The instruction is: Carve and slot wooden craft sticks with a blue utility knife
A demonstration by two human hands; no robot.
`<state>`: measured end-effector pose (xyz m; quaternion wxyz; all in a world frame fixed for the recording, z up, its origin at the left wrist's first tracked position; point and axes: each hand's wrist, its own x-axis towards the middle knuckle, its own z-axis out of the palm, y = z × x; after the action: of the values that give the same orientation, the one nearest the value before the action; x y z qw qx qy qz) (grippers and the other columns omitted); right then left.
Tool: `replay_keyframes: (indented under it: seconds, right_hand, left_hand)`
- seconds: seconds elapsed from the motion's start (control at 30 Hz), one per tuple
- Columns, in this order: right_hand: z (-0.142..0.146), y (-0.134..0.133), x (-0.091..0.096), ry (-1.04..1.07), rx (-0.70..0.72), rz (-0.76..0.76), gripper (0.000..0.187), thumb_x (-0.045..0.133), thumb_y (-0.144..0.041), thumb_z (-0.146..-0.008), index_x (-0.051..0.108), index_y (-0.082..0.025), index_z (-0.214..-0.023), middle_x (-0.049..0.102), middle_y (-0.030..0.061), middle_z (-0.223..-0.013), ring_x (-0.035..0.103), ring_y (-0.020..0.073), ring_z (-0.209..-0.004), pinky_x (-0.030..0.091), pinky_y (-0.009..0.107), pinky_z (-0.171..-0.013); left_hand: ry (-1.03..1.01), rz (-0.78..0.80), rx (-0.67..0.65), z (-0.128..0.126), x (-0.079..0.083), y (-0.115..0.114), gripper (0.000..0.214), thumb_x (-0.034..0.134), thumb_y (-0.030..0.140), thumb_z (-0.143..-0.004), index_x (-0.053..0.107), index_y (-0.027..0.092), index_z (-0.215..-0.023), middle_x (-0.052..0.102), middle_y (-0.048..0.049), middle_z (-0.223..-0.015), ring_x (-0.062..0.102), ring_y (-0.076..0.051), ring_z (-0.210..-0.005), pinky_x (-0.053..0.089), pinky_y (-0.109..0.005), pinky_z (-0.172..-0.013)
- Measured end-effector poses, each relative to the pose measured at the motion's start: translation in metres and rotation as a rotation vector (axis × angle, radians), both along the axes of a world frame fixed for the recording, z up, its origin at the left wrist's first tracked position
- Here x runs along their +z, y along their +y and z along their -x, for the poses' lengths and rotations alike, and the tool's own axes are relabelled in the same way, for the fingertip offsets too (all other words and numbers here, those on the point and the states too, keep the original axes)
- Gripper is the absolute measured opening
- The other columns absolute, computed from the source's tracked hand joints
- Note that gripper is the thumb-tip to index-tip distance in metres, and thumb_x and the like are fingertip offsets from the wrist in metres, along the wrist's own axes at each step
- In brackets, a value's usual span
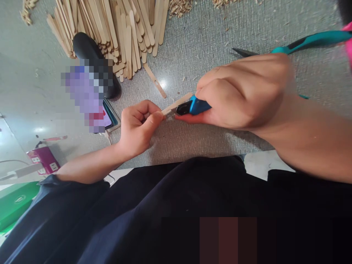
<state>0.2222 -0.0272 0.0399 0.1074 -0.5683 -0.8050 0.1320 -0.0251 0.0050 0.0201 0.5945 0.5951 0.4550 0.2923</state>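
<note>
Between thumb and fingers, my left hand [140, 126] pinches one end of a flat wooden craft stick [183, 99]. My right hand [239, 93] is wrapped round a blue and black utility knife [196, 105]. The knife's short blade lies against the stick just right of my left fingertips. Toward the far end, the stick runs behind the knife and my right fingers. A single craft stick with a small hole cut in it [156, 81] lies on the grey table [176, 143] just beyond my hands.
A large pile of craft sticks [129, 40] lies at the back, with wood shavings [180, 7] beside it. A black case [90, 55] and a partly blurred phone [108, 113] sit left. Teal-handled pliers [310, 38] lie right. A purple power strip [45, 159] is far left.
</note>
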Motion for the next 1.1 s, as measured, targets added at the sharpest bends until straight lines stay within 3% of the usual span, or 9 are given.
replay_keyframes:
  seconds: [0.1, 0.23, 0.37, 0.53, 0.7, 0.9, 1.1]
  right_hand:
    - [0.002, 0.003, 0.002, -0.247, 0.065, 0.049, 0.094, 0.023, -0.098, -0.107, 0.078, -0.022, -0.098, 0.078, 0.0141, -0.091, 0.064, 0.0274, -0.079, 0.034, 0.044, -0.07]
    - [0.005, 0.005, 0.005, -0.247, 0.052, 0.107, 0.1, 0.022, -0.101, -0.105, 0.078, -0.019, -0.103, 0.08, 0.0164, -0.095, 0.064, 0.0267, -0.082, 0.034, 0.043, -0.07]
    - [0.005, 0.005, 0.003, -0.24, 0.07, 0.091, 0.103, 0.016, -0.099, -0.107, 0.077, -0.016, -0.104, 0.078, 0.0174, -0.094, 0.063, 0.0267, -0.081, 0.032, 0.042, -0.068]
    - [0.007, 0.004, 0.008, -0.182, 0.018, 0.148, 0.087, 0.033, -0.094, -0.109, 0.076, -0.018, -0.102, 0.075, 0.0157, -0.09, 0.061, 0.0262, -0.079, 0.031, 0.042, -0.068]
    - [0.01, 0.001, 0.013, -0.254, 0.056, 0.158, 0.069, 0.047, -0.077, -0.114, 0.076, -0.015, -0.104, 0.073, 0.013, -0.086, 0.062, 0.0253, -0.076, 0.031, 0.041, -0.068]
    - [0.002, -0.002, -0.007, -0.111, 0.045, -0.066, 0.084, 0.027, -0.087, -0.114, 0.074, -0.02, -0.092, 0.065, 0.0059, -0.076, 0.057, 0.0194, -0.067, 0.028, 0.04, -0.063]
    - [0.001, -0.005, -0.014, -0.154, 0.046, -0.258, 0.076, 0.032, -0.081, -0.118, 0.068, -0.023, -0.084, 0.067, 0.0018, -0.074, 0.053, 0.015, -0.063, 0.029, 0.037, -0.058]
  left_hand:
    - [0.013, -0.022, 0.017, 0.0, -0.001, -0.003, 0.032, 0.081, 0.039, -0.09, 0.067, 0.023, -0.066, 0.048, 0.0049, -0.05, 0.033, -0.006, -0.044, 0.023, -0.024, -0.042]
    - [0.04, -0.101, 0.003, 0.0, -0.001, -0.006, 0.038, 0.085, 0.044, -0.093, 0.067, 0.022, -0.068, 0.05, 0.0049, -0.052, 0.035, -0.006, -0.045, 0.022, -0.024, -0.042]
    - [0.034, -0.225, 0.022, 0.001, -0.002, -0.007, 0.031, 0.081, 0.032, -0.094, 0.069, 0.02, -0.069, 0.053, 0.0046, -0.053, 0.038, -0.005, -0.046, 0.021, -0.022, -0.043]
    - [0.083, -0.33, 0.031, 0.0, -0.004, -0.01, 0.025, 0.075, 0.025, -0.093, 0.07, 0.02, -0.069, 0.057, 0.0039, -0.052, 0.044, -0.006, -0.048, 0.027, -0.02, -0.044]
    - [0.088, -0.392, 0.032, -0.001, -0.005, -0.014, 0.022, 0.074, 0.019, -0.091, 0.07, 0.019, -0.07, 0.059, 0.0052, -0.053, 0.046, -0.004, -0.046, 0.029, -0.018, -0.043]
    - [0.066, -0.367, 0.01, 0.0, -0.004, -0.011, 0.021, 0.074, 0.018, -0.093, 0.072, 0.018, -0.072, 0.059, 0.0054, -0.054, 0.046, -0.004, -0.046, 0.027, -0.016, -0.043]
    - [-0.012, -0.211, -0.016, 0.0, -0.003, -0.007, 0.024, 0.073, 0.022, -0.096, 0.072, 0.018, -0.072, 0.053, 0.0059, -0.053, 0.038, -0.004, -0.043, 0.023, -0.018, -0.039]
